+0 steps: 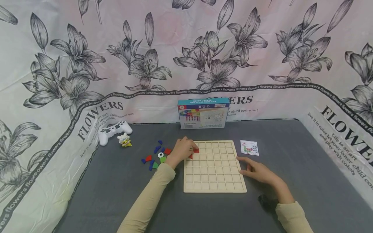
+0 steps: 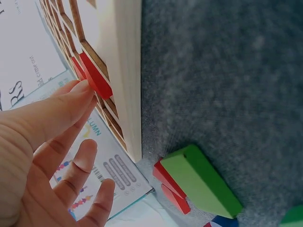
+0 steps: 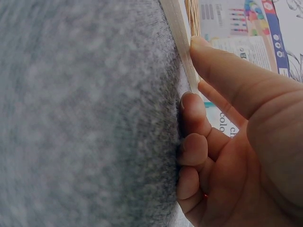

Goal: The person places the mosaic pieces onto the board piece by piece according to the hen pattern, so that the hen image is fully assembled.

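A square wooden grid board (image 1: 212, 178) lies on the dark table. My left hand (image 1: 182, 150) is over its upper left corner, thumb and index finger together at a small red piece (image 1: 196, 150), which they seem to pinch. Another red piece (image 2: 97, 78) sits in a cell beside the thumb in the left wrist view; the fingertips partly hide the pieces. My right hand (image 1: 257, 170) rests at the board's right edge. Its thumb (image 3: 208, 54) touches the wooden rim in the right wrist view, and the other fingers bend loosely near the cloth.
Loose red, blue and green pieces, among them a green one (image 2: 201, 182), lie left of the board with a white ring (image 1: 160, 155). A pattern card (image 1: 249, 148) is to the right. Behind stand a box (image 1: 204, 116), a game controller (image 1: 115, 131) and a small figurine (image 1: 124, 140).
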### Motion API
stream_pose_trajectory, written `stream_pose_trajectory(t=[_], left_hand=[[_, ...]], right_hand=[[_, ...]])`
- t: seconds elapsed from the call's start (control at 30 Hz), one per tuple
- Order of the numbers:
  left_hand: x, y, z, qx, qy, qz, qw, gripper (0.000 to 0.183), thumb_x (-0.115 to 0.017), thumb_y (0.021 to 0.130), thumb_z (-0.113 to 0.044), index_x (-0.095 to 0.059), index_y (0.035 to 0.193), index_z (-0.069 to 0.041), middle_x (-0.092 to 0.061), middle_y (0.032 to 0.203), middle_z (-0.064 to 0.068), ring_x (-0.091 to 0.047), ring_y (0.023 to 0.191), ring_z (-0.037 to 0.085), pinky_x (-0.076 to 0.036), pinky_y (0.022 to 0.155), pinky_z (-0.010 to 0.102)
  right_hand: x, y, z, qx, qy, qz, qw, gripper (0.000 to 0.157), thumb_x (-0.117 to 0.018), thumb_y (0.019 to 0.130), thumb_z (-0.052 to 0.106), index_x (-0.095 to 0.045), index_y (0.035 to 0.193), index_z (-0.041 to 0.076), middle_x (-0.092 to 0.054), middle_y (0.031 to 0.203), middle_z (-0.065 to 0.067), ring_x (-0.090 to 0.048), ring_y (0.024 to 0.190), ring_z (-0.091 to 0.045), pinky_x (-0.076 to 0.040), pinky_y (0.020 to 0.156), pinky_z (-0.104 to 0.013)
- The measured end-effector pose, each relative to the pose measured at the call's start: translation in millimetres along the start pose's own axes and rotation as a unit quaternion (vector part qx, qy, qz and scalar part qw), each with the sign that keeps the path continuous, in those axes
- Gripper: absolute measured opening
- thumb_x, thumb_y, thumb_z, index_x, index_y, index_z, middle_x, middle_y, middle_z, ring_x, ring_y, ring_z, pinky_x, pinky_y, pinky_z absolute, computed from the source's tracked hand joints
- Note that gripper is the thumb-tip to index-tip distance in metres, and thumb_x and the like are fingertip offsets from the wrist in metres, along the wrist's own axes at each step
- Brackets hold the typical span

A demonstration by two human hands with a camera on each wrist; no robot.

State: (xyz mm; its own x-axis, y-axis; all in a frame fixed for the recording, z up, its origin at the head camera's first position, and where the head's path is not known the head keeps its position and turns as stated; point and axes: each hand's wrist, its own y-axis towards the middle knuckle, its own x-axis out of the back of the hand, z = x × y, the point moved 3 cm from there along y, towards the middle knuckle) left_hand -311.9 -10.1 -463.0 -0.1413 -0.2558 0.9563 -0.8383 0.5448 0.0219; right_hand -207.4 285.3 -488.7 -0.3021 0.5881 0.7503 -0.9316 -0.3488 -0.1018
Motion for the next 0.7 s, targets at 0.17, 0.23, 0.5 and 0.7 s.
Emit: stream_pose_trajectory(t=[0.17, 0.23, 0.5, 0.7], left_hand=[[0.0, 0.2, 0.5, 0.001, 0.001, 0.004, 1.0000, 0.024, -0.067, 0.084, -0.015, -0.071, 0.106, -0.024, -0.065, 0.112, -0.005, -0.049, 0.107, 0.021, -0.036, 0.094, 0.046], [0.2, 0.1, 0.8, 0.001, -0.004, 0.005, 1.0000, 0.024, -0.067, 0.085, -0.015, -0.071, 0.107, -0.024, -0.065, 0.112, -0.005, -0.049, 0.107, 0.022, -0.036, 0.094, 0.047], [0.6, -4.2, 4.4, 0.005, -0.020, -0.002, 0.9998, 0.021, -0.064, 0.087, -0.018, -0.072, 0.106, -0.025, -0.065, 0.110, -0.005, -0.050, 0.101, 0.020, -0.035, 0.094, 0.046], [5.0, -13.6, 12.5, 0.023, -0.040, -0.021, 0.9987, 0.020, -0.066, 0.086, -0.023, -0.072, 0.105, -0.024, -0.066, 0.109, -0.005, -0.050, 0.098, 0.019, -0.036, 0.092, 0.046]], right_hand=[[0.5, 1, -1, -0.003, -0.002, 0.000, 1.000, 0.061, -0.063, 0.087, 0.033, -0.040, 0.140, 0.013, -0.046, 0.070, 0.002, -0.038, 0.055, -0.006, -0.033, 0.051, -0.022], [0.6, 1, -1, -0.003, -0.004, -0.001, 1.000, 0.061, -0.063, 0.087, 0.034, -0.041, 0.139, 0.013, -0.046, 0.070, 0.002, -0.038, 0.055, -0.006, -0.033, 0.051, -0.022], [-0.5, 0, 0, 0.006, -0.005, -0.003, 1.000, 0.060, -0.063, 0.087, 0.033, -0.041, 0.139, 0.013, -0.047, 0.070, 0.002, -0.038, 0.055, -0.005, -0.033, 0.051, -0.022], [-0.6, 0, 0, 0.007, -0.004, -0.003, 1.000, 0.059, -0.063, 0.087, 0.033, -0.041, 0.139, 0.013, -0.047, 0.070, 0.002, -0.038, 0.055, -0.005, -0.034, 0.051, -0.022]])
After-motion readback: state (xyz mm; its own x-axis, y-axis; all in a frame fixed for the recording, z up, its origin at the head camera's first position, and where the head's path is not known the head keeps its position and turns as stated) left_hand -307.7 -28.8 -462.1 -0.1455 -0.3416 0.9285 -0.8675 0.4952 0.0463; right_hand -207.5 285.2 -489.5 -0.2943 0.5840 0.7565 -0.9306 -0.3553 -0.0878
